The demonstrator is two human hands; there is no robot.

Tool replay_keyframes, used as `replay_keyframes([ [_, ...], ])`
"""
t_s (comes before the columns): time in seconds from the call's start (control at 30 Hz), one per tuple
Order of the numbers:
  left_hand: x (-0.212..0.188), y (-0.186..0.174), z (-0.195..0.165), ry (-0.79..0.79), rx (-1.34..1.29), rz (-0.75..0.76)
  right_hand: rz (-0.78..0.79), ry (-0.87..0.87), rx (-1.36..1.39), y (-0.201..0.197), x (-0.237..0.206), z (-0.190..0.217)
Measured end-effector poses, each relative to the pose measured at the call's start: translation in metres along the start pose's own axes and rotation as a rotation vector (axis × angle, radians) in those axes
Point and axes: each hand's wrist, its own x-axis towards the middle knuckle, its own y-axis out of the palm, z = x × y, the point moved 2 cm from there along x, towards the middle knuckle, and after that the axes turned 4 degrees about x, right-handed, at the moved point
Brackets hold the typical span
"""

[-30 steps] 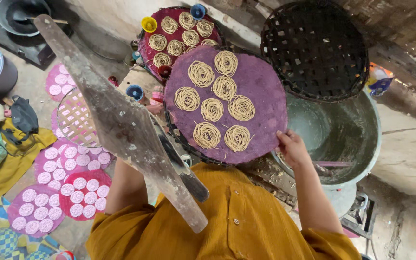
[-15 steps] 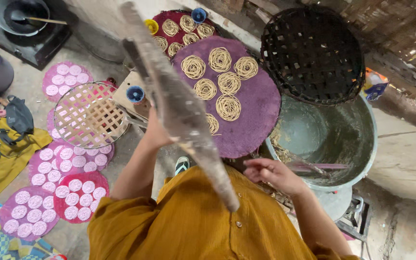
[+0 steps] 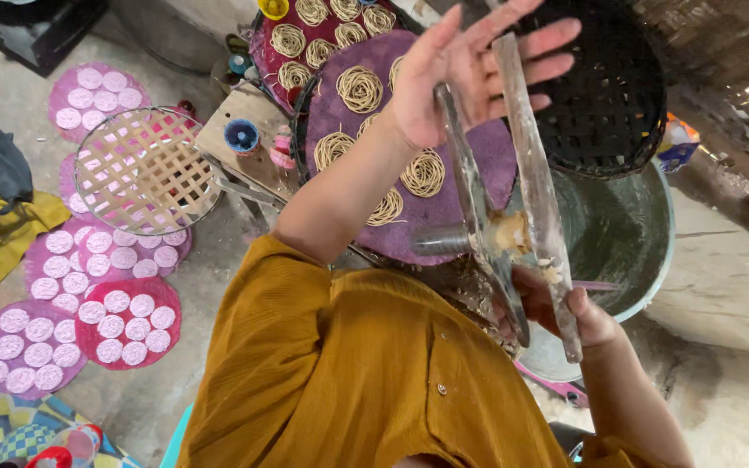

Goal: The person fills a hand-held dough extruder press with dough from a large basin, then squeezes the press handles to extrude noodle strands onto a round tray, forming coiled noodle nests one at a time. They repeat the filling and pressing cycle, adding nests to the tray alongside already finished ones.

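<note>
The noodle press (image 3: 513,199) stands nearly upright over the rim of the grey basin (image 3: 643,243). The left hand (image 3: 470,69) rests on its upper bars at 12 o'clock with fingers spread apart. The right hand (image 3: 565,308) is clamped on the lower handles at 5 o'clock. The purple mat (image 3: 478,165) lies just behind at 10 o'clock, close to the black basket (image 3: 608,95). Earlier, the press leaned left and the right hand was free.

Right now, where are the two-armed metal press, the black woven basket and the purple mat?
metal press (image 3: 526,165), head view, right arm.
black woven basket (image 3: 608,104), head view, woven middle.
purple mat (image 3: 487,165), head view, bare part.
</note>
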Motion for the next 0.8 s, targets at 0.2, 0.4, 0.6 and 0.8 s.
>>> replay_keyframes([
  [0.2,0.009,-0.033,0.037,0.079,-0.12,-0.125,-0.128,0.077,-0.068,-0.039,-0.013,-0.001],
  [0.4,-0.008,-0.078,0.038,0.111,-0.149,-0.325,-0.288,0.172,-0.195,-0.073,0.006,-0.023],
  [0.6,-0.011,-0.063,0.051,0.12,-0.184,-0.348,-0.455,0.206,-0.446,-0.057,-0.025,0.001],
  [0.8,0.002,-0.049,0.014,0.181,-0.112,-0.321,-0.45,0.092,-0.461,-0.041,-0.011,0.006],
])
